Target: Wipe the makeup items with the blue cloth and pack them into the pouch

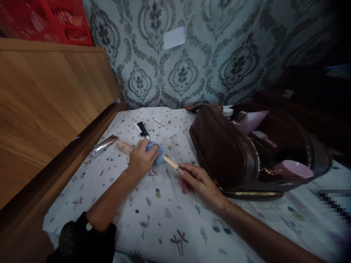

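My left hand (141, 157) is closed on a crumpled blue cloth (159, 151). Between finger and thumb, my right hand (196, 179) grips a slim beige cosmetic tube (170, 162), its far end close to the cloth. Whether cloth and tube touch is hard to make out. Just beyond my left hand lies a larger beige cosmetic tube (124, 147), partly covered by the hand. A black-and-white tube (142, 128) rests behind it, and a small white tube (159, 121) farther back. At the left lies a shiny silver-brown tube (104, 145).
A brown cosmetic bag (219, 146) stands unzipped at the right, with a pink round item (293, 170) and other cosmetics inside. The patterned white sheet (164, 219) covers the surface. A wooden cabinet (52, 80) borders the left, topped by a red basket (52, 22).
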Demonstrator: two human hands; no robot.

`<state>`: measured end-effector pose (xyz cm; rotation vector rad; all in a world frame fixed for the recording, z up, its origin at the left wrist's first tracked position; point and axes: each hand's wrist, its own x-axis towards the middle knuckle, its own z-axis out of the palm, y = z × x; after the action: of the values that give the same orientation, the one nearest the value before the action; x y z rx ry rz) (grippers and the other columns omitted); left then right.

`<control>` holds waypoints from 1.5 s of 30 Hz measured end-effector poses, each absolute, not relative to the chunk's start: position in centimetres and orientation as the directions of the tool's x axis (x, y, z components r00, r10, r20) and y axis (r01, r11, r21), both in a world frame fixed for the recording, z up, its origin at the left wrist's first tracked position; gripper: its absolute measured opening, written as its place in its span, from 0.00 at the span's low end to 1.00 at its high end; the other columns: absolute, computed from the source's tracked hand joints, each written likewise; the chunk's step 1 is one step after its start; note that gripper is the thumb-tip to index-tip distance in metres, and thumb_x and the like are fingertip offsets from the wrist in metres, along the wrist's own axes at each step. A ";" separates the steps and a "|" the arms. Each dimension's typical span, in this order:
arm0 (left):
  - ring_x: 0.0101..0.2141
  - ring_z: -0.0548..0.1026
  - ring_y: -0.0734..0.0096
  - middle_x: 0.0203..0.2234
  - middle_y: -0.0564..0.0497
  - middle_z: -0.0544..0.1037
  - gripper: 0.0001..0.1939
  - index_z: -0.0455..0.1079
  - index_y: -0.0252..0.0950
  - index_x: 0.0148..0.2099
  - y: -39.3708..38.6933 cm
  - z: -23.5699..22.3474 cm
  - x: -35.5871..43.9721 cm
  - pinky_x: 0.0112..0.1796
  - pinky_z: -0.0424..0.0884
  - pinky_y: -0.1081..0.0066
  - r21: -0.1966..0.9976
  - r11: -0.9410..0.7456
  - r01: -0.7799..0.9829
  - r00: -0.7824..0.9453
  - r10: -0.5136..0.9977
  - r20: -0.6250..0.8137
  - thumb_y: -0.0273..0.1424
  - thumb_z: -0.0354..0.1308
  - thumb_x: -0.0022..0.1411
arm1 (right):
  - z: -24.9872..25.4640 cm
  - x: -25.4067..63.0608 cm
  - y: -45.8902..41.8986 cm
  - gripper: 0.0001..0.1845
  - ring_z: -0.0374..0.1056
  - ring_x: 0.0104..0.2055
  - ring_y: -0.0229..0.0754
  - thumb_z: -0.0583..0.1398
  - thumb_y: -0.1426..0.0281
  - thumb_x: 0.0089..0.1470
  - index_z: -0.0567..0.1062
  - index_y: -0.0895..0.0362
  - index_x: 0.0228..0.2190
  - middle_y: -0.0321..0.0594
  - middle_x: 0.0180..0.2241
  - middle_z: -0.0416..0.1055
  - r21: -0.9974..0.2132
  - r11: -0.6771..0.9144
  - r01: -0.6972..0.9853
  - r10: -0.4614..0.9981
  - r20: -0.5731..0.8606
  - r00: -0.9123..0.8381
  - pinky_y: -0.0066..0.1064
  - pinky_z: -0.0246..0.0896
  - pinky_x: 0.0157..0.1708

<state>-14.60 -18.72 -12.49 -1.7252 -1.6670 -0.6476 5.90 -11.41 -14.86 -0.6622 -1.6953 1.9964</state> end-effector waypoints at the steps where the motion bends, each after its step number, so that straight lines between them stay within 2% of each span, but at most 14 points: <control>1: 0.37 0.70 0.64 0.36 0.47 0.72 0.13 0.73 0.38 0.41 -18.7 -12.3 -15.5 0.33 0.66 0.68 -0.075 0.059 0.995 0.015 0.681 0.732 0.38 0.50 0.72 | -14.9 5.9 -11.4 0.29 0.57 0.17 0.31 0.65 0.46 0.49 0.76 0.60 0.36 0.32 0.20 0.67 -0.988 -0.150 -0.025 0.623 -0.075 -0.779 0.24 0.48 0.16; 4: 0.36 0.71 0.65 0.36 0.47 0.71 0.13 0.74 0.38 0.42 -19.0 -11.5 -17.5 0.34 0.67 0.67 0.049 0.173 0.984 -0.154 0.669 0.727 0.38 0.50 0.72 | -14.9 5.9 -11.3 0.30 0.58 0.19 0.32 0.65 0.48 0.49 0.78 0.61 0.42 0.34 0.22 0.68 -0.994 -0.101 -0.037 0.679 -0.042 -0.733 0.25 0.52 0.17; 7: 0.36 0.72 0.65 0.36 0.48 0.71 0.14 0.74 0.37 0.45 -19.4 -10.8 -17.4 0.36 0.69 0.66 0.121 0.183 0.976 -0.209 0.620 0.756 0.37 0.50 0.72 | -15.1 5.8 -11.2 0.31 0.55 0.19 0.32 0.65 0.52 0.50 0.78 0.63 0.48 0.32 0.19 0.67 -0.999 -0.041 0.008 0.723 -0.035 -0.690 0.26 0.52 0.18; 11: 0.38 0.73 0.65 0.37 0.46 0.73 0.14 0.75 0.36 0.45 -19.6 -10.8 -13.8 0.37 0.71 0.66 0.064 -0.041 0.997 -0.020 0.672 0.740 0.37 0.50 0.72 | -15.5 5.8 -11.1 0.33 0.56 0.19 0.34 0.65 0.55 0.49 0.77 0.64 0.51 0.34 0.20 0.70 -1.000 0.009 0.014 0.739 -0.003 -0.674 0.27 0.56 0.19; 14: 0.37 0.72 0.62 0.37 0.45 0.74 0.15 0.75 0.38 0.45 -19.6 -11.5 -11.4 0.36 0.72 0.64 -0.059 -0.219 0.974 0.208 0.756 0.620 0.38 0.48 0.72 | -15.7 5.8 -11.1 0.30 0.59 0.19 0.35 0.66 0.55 0.49 0.80 0.63 0.48 0.36 0.20 0.71 -0.999 0.048 -0.025 0.720 0.052 -0.692 0.28 0.60 0.20; 16: 0.37 0.72 0.62 0.37 0.46 0.75 0.17 0.75 0.39 0.46 -19.4 -11.9 -11.2 0.37 0.72 0.63 -0.079 -0.236 0.968 0.241 0.808 0.538 0.39 0.47 0.73 | -15.7 5.9 -11.1 0.28 0.61 0.19 0.36 0.66 0.55 0.50 0.80 0.61 0.47 0.36 0.21 0.71 -0.998 0.057 -0.033 0.713 0.064 -0.698 0.29 0.62 0.21; 22: 0.38 0.71 0.60 0.34 0.46 0.73 0.18 0.74 0.36 0.40 -18.9 -12.2 -15.3 0.37 0.69 0.63 -0.050 0.016 0.999 0.011 0.870 0.493 0.37 0.45 0.74 | -15.3 6.1 -11.1 0.24 0.64 0.23 0.37 0.65 0.56 0.52 0.81 0.58 0.46 0.37 0.24 0.72 -0.992 0.120 -0.046 0.717 0.118 -0.687 0.29 0.63 0.23; 27: 0.35 0.70 0.61 0.29 0.47 0.72 0.16 0.71 0.35 0.33 -19.2 -11.0 -16.4 0.35 0.65 0.64 -0.027 0.219 0.975 -0.157 0.775 0.612 0.35 0.49 0.72 | -14.9 6.1 -11.1 0.23 0.65 0.24 0.37 0.61 0.55 0.56 0.81 0.58 0.45 0.38 0.26 0.74 -0.984 0.167 -0.055 0.700 0.158 -0.696 0.31 0.65 0.26; 29: 0.34 0.68 0.62 0.28 0.48 0.70 0.17 0.70 0.36 0.32 -19.4 -10.5 -15.3 0.34 0.64 0.64 0.036 0.175 0.984 -0.154 0.727 0.669 0.35 0.48 0.72 | -14.9 6.1 -11.1 0.23 0.66 0.24 0.38 0.61 0.55 0.56 0.80 0.58 0.45 0.37 0.25 0.74 -0.988 0.149 -0.040 0.703 0.134 -0.699 0.31 0.64 0.25; 31: 0.34 0.68 0.63 0.29 0.48 0.71 0.17 0.70 0.37 0.33 -19.5 -10.6 -13.7 0.36 0.65 0.64 0.098 0.028 0.995 -0.086 0.742 0.665 0.36 0.46 0.73 | -15.0 6.0 -11.2 0.22 0.67 0.24 0.39 0.63 0.56 0.54 0.78 0.57 0.46 0.36 0.24 0.74 -0.994 0.108 -0.032 0.716 0.100 -0.691 0.31 0.63 0.24; 34: 0.36 0.70 0.63 0.33 0.47 0.74 0.17 0.72 0.36 0.39 -19.5 -11.5 -11.7 0.39 0.67 0.64 0.119 -0.205 0.971 0.113 0.841 0.530 0.37 0.45 0.73 | -15.0 5.9 -11.3 0.19 0.70 0.26 0.39 0.68 0.56 0.50 0.76 0.56 0.39 0.36 0.26 0.75 -0.995 0.060 -0.085 0.724 0.102 -0.683 0.33 0.68 0.30; 36: 0.36 0.71 0.64 0.34 0.46 0.74 0.18 0.72 0.35 0.42 -19.3 -12.0 -11.3 0.39 0.67 0.65 0.160 -0.269 0.950 0.184 0.893 0.411 0.39 0.45 0.74 | -14.9 5.9 -11.3 0.19 0.73 0.29 0.41 0.69 0.55 0.48 0.75 0.55 0.35 0.37 0.27 0.76 -0.992 0.038 -0.117 0.722 0.109 -0.683 0.34 0.71 0.35; 40: 0.34 0.71 0.66 0.31 0.50 0.73 0.19 0.70 0.36 0.38 -19.2 -11.6 -13.3 0.35 0.65 0.69 0.424 -0.233 0.875 0.155 0.965 0.210 0.44 0.47 0.72 | -14.9 5.9 -11.3 0.21 0.75 0.32 0.42 0.69 0.52 0.47 0.75 0.55 0.34 0.39 0.29 0.77 -0.992 0.021 -0.124 0.751 0.098 -0.653 0.35 0.72 0.37; 45: 0.35 0.71 0.67 0.33 0.53 0.73 0.18 0.70 0.37 0.42 -19.1 -10.3 -16.3 0.34 0.64 0.72 0.690 -0.115 0.714 0.201 0.979 -0.045 0.46 0.65 0.58 | -14.4 6.0 -11.4 0.23 0.76 0.33 0.44 0.69 0.50 0.47 0.74 0.55 0.35 0.40 0.30 0.78 -0.991 0.009 -0.133 0.786 0.090 -0.612 0.38 0.74 0.39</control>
<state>-16.34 -19.14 -10.29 -2.8112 -2.3339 -0.8630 6.01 -11.43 -14.45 -0.6840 -1.5965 1.6877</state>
